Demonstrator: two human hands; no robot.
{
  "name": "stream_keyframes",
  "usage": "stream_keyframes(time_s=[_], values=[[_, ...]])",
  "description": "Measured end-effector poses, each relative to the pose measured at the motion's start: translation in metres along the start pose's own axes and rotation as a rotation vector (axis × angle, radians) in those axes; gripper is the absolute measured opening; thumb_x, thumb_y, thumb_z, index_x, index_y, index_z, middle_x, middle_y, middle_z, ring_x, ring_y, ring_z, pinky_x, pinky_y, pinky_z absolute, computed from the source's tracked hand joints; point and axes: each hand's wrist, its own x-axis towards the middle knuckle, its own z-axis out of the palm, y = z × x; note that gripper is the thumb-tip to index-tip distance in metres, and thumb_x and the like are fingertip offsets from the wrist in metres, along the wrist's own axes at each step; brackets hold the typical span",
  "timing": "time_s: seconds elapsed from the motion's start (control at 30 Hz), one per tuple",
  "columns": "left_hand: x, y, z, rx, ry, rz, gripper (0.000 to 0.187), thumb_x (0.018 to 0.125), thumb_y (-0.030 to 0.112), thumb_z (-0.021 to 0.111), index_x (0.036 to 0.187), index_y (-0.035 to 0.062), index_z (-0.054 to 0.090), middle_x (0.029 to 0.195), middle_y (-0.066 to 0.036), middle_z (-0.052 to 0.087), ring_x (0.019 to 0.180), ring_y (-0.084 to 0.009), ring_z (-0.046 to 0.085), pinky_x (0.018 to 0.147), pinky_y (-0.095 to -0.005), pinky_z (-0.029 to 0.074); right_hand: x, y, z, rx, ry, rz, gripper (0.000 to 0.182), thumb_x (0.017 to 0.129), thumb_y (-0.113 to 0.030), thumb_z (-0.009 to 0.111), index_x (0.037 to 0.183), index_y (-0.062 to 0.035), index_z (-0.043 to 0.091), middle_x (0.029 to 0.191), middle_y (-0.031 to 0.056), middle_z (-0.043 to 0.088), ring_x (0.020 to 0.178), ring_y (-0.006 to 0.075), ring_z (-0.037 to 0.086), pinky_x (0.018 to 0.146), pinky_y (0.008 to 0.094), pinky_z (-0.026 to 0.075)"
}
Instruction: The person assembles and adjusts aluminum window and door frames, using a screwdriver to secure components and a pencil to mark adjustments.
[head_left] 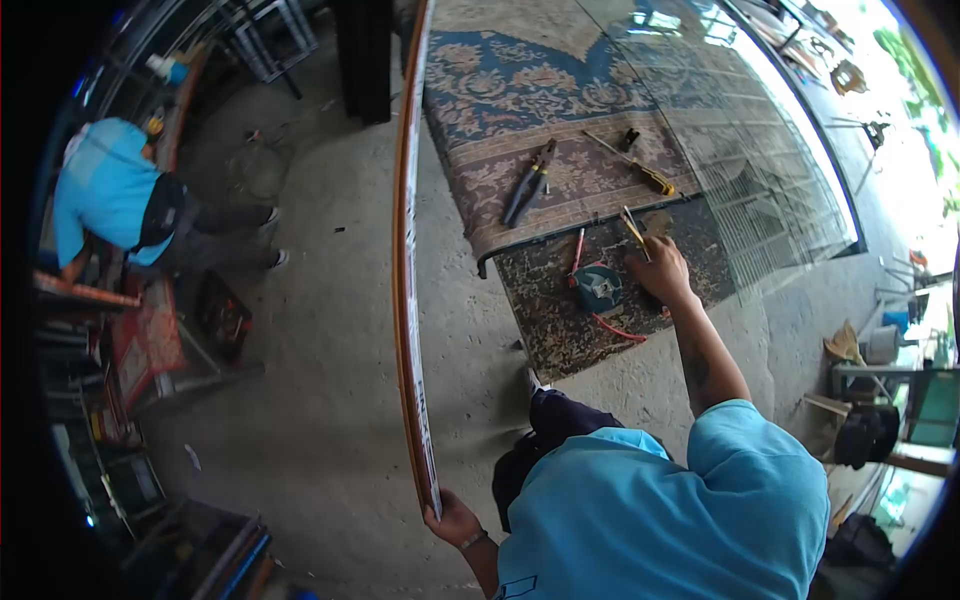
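My left hand (455, 522) is wrapped round the near end of a long brown profile bar (405, 250) with white printed strips along its side. The bar runs away from me, along the left of the worktable. Over the table's worn dark board (560, 345), my right hand (660, 270) has its fingers closed on a thin yellowish stick, like a pencil (634, 230). Just left of that hand lies a round dark-green tape measure (598, 288) with a red strap. Farther back, pliers (529, 184) and a yellow-and-black screwdriver (634, 164) rest on the patterned carpet (480, 185).
A large glass sheet (755, 165) covers the table's right side. At the far left a person in a blue shirt (110, 185) bends over a bench. A red stand (148, 335) is on the concrete floor (310, 300). Dark frames (200, 550) are stacked at lower left.
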Motion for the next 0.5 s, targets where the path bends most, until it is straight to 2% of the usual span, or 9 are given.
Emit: stream_keyframes(time_s=[0.1, 0.13, 0.2, 0.27, 0.3, 0.33, 0.37, 0.43, 0.5], values=[[-0.026, -0.016, 0.042, -0.025, -0.022, -0.062, 0.032, 0.086, 0.012, 0.048, 0.111, -0.0087, 0.049, 0.109, -0.022, 0.056, 0.097, -0.0272, 0.058, 0.09, -0.037, 0.048, -0.035, -0.001, -0.008, -0.137, -0.059, -0.014, 0.05, 0.071, -0.037, 0.068, 0.111, -0.008, 0.058, 0.118, 0.0184, 0.052, 0.104, 0.0369, 0.054, 0.088, 0.0415, 0.045], [-0.035, -0.024, 0.051, -0.04, -0.028, -0.042, 0.032, 0.086, 0.012, 0.048, 0.111, -0.0087, 0.049, 0.109, -0.022, 0.056, 0.097, -0.0272, 0.058, 0.09, -0.037, 0.048, -0.041, 0.004, -0.004, -0.157, 0.012, -0.018, 0.051, 0.071, -0.037, 0.069, 0.111, -0.0083, 0.058, 0.119, 0.0177, 0.052, 0.105, 0.0368, 0.054, 0.089, 0.0414, 0.044], [-0.057, -0.048, 0.062, 0.023, -0.051, -0.136, 0.022, 0.087, 0.011, 0.049, 0.103, -0.0032, 0.052, 0.103, -0.017, 0.059, 0.093, -0.025, 0.059, 0.084, -0.0359, 0.051, -0.047, 0.002, -0.004, -0.162, 0.098, -0.045, 0.051, 0.071, -0.037, 0.07, 0.112, -0.0087, 0.058, 0.119, 0.0169, 0.052, 0.105, 0.0368, 0.053, 0.089, 0.0414, 0.044], [-0.078, -0.078, 0.062, 0.036, -0.027, -0.132, 0.021, 0.088, 0.012, 0.051, 0.103, -0.0028, 0.052, 0.1, -0.016, 0.058, 0.095, -0.0262, 0.058, 0.085, -0.0374, 0.05, -0.059, -0.012, -0.011, 0.014, 0.063, -0.227, 0.054, 0.069, -0.034, 0.072, 0.115, -0.009, 0.057, 0.12, 0.0166, 0.052, 0.107, 0.0355, 0.053, 0.091, 0.041, 0.043], [-0.092, -0.095, 0.059, 0.06, 0.013, -0.144, 0.021, 0.089, 0.013, 0.052, 0.104, -0.0024, 0.051, 0.096, -0.016, 0.057, 0.098, -0.0274, 0.056, 0.085, -0.0389, 0.05, -0.064, -0.025, -0.017, 0.083, -0.053, -0.288, 0.059, 0.067, -0.033, 0.074, 0.117, -0.009, 0.056, 0.122, 0.0168, 0.051, 0.11, 0.0345, 0.051, 0.092, 0.041, 0.043], [-0.107, -0.109, 0.055, 0.042, 0.006, -0.146, 0.021, 0.089, 0.013, 0.052, 0.104, -0.0024, 0.051, 0.096, -0.016, 0.057, 0.098, -0.0274, 0.056, 0.085, -0.0389, 0.05, -0.064, -0.023, -0.004, 0.095, -0.028, -0.468, 0.064, 0.065, -0.034, 0.076, 0.12, -0.0097, 0.054, 0.124, 0.0172, 0.05, 0.112, 0.0341, 0.051, 0.092, 0.0411, 0.043], [-0.119, -0.123, 0.052, 0.036, -0.051, -0.212, 0.018, 0.089, 0.013, 0.053, 0.102, 0.0005, 0.051, 0.093, -0.013, 0.056, 0.096, -0.0262, 0.056, 0.084, -0.0382, 0.049, -0.065, -0.027, 0.002, 0.108, -0.093, -0.55, 0.072, 0.063, -0.036, 0.077, 0.125, -0.0104, 0.049, 0.128, 0.0178, 0.047, 0.113, 0.0363, 0.049, 0.093, 0.0413, 0.042], [-0.144, -0.148, 0.055, 0.002, -0.119, -0.274, 0.015, 0.089, 0.014, 0.054, 0.099, 0.0034, 0.052, 0.089, -0.011, 0.056, 0.094, -0.0249, 0.056, 0.083, -0.0375, 0.049, -0.064, -0.031, 0.022, -0.096, -0.156, -0.512, 0.09, 0.06, -0.038, 0.077, 0.135, -0.0115, 0.034, 0.133, 0.0184, 0.041, 0.111, 0.0401, 0.05, 0.092, 0.0419, 0.043], [-0.173, -0.167, 0.066, 0.147, 0.031, -0.306, 0.038, 0.085, 0.011, 0.06, 0.116, 0.0139, 0.038, 0.1, -0.007, 0.052, 0.087, -0.0195, 0.055, 0.075, -0.035, 0.047, -0.053, -0.036, 0.023, -0.156, -0.303, -0.375, 0.094, 0.059, -0.036, 0.076, 0.136, -0.0099, 0.029, 0.132, 0.018, 0.042, 0.109, 0.0393, 0.052, 0.092, 0.0408, 0.045]])
